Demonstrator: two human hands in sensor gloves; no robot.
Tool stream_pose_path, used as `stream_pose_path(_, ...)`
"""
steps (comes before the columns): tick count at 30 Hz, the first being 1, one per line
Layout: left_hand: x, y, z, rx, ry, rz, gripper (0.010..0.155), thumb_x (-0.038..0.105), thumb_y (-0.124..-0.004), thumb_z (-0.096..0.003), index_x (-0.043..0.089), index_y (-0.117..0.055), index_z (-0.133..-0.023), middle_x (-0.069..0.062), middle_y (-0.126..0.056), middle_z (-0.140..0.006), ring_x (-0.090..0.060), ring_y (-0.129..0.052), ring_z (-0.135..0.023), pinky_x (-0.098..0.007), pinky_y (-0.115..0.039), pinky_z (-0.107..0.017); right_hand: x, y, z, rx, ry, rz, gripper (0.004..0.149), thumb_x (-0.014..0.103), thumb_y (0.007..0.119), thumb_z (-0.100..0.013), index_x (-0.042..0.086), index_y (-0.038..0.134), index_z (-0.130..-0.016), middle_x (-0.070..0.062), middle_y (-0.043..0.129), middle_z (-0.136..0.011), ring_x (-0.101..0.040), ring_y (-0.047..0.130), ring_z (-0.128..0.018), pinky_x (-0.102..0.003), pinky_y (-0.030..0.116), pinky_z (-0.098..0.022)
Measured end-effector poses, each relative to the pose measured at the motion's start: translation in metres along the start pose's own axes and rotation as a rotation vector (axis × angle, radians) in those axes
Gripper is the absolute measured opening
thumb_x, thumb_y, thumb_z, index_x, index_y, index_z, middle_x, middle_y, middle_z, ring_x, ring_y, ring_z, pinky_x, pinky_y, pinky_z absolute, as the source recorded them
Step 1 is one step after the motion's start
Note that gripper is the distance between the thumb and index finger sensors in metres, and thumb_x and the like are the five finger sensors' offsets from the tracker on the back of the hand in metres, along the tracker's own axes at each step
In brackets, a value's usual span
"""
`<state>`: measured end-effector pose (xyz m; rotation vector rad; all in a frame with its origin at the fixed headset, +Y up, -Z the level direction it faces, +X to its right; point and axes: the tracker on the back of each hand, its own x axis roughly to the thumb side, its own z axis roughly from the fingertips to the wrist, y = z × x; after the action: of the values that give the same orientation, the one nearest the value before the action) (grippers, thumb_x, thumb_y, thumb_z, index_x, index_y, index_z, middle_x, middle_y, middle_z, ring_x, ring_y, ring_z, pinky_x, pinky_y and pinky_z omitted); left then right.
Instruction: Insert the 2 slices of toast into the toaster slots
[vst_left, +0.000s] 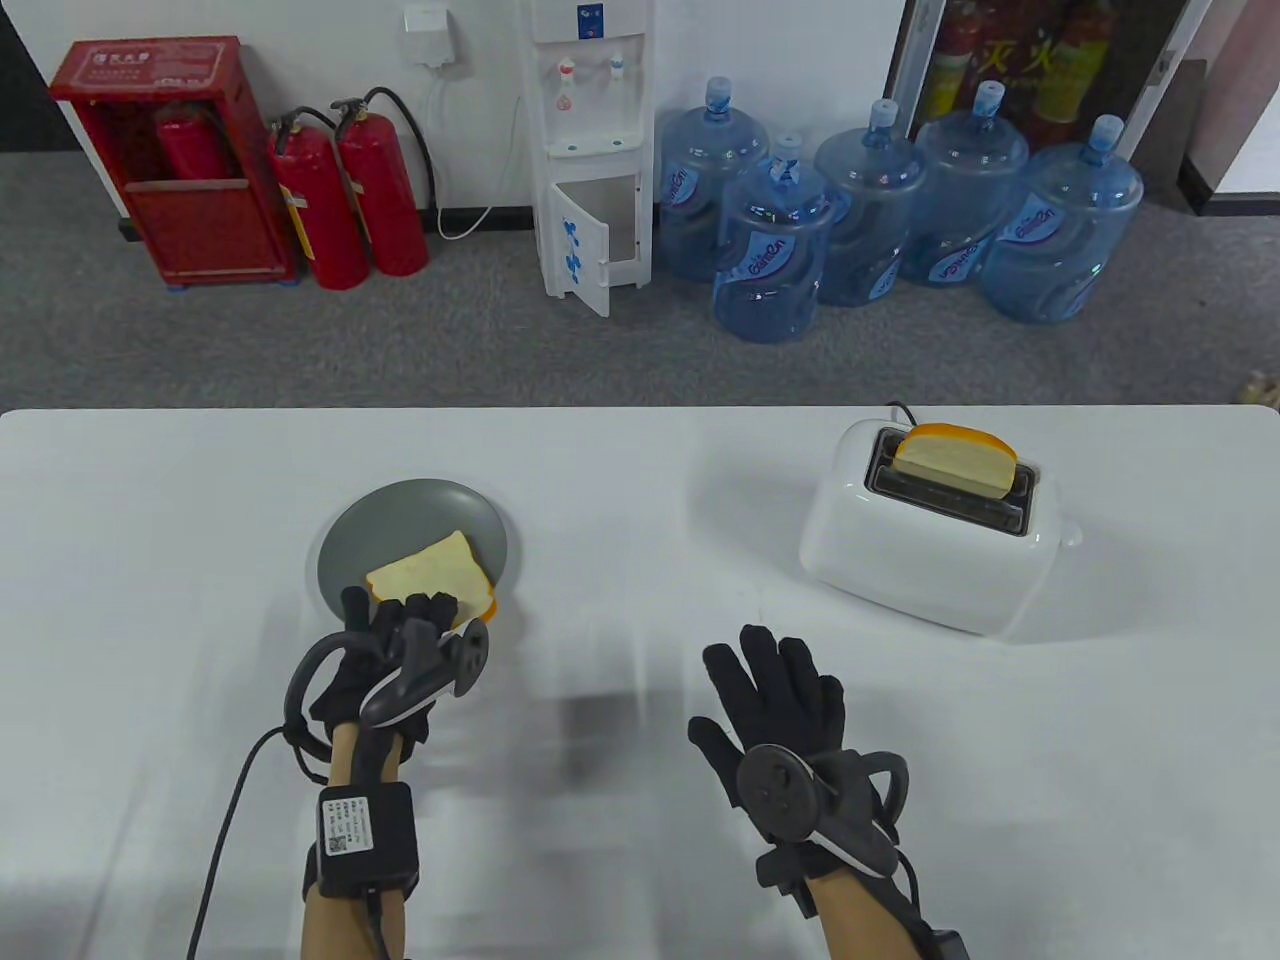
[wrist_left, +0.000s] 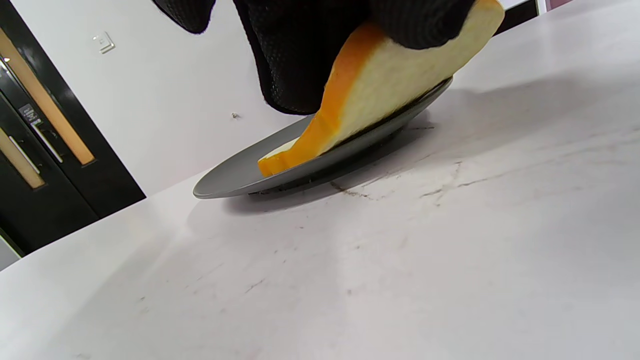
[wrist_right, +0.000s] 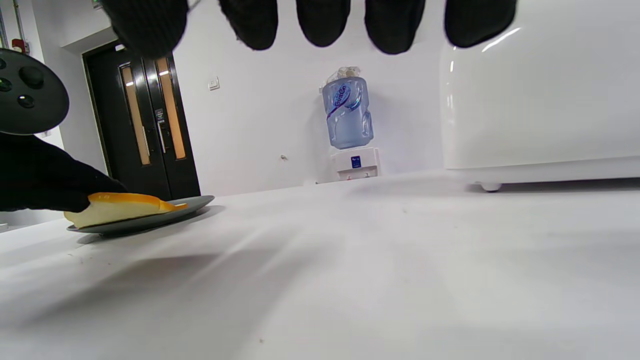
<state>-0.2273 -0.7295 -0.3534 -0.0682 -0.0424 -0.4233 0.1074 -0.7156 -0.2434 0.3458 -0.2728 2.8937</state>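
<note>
On plate (vst_left: 400, 520), table's 8 o'clock: slice (vst_left: 425, 575), near edge lifted, pinched by left hand (vst_left: 400, 650). Right hand (vst_left: 790, 720) at 6 o'clock, fingers straight, grasping nothing. Toaster (vst_left: 930, 540) at 2 o'clock, second slice (vst_left: 955, 458) upright in far slot.

You are working in an office or lab test room, not a home kitchen. Evidence: grey carpet floor (vst_left: 300, 330), red fire extinguishers (vst_left: 350, 195) beside a red extinguisher cabinet (vst_left: 170, 160), a white water dispenser (vst_left: 590, 150), spare water jugs (vst_left: 870, 210) lined against the wall, dark double doors (wrist_right: 145, 125), white marbled table (vst_left: 620, 820).
</note>
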Motion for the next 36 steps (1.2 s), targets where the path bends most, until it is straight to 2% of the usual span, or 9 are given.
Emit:
stream_pose_path(19,-0.016,0.015,-0.004,0.051,0.076,0.103,0.052,0.036,-0.066,-0.0556,0.038,-0.063,-0.108,0.012,-0.076,-0.110,-0.018,-0.085,-0.107,-0.056,-0.052,-0.083,-0.001,0.000,0.000,0.003,0.005,-0.009,0.068,0.060,0.056,-0.070,0.028,0.037,-0.127,-0.014,0.028,-0.133,-0.050,0.039,-0.117,-0.073,0.046,-0.078)
stream_pose_path(26,-0.023,0.019,-0.007,0.063,0.131,0.206,0.051,0.031,-0.068,-0.0555,0.035,-0.066,-0.106,0.005,-0.078,-0.108,-0.022,-0.092,-0.102,-0.048,-0.059,-0.082,-0.002,-0.001,-0.001,0.004,0.006,-0.007,0.068,0.060,0.055,-0.070,0.028,0.037,-0.127,-0.014,0.029,-0.133,-0.051,0.038,-0.117,-0.073,0.045,-0.078)
stream_pose_path(36,-0.029,0.022,-0.009,0.112,0.164,0.216,0.051,0.030,-0.069,-0.0550,0.035,-0.068,-0.105,0.007,-0.080,-0.106,-0.020,-0.097,-0.096,-0.047,-0.064,-0.080,-0.002,-0.001,-0.001,0.004,0.008,-0.012,0.068,0.060,0.055,-0.070,0.028,0.037,-0.127,-0.014,0.029,-0.133,-0.050,0.038,-0.117,-0.073,0.045,-0.078)
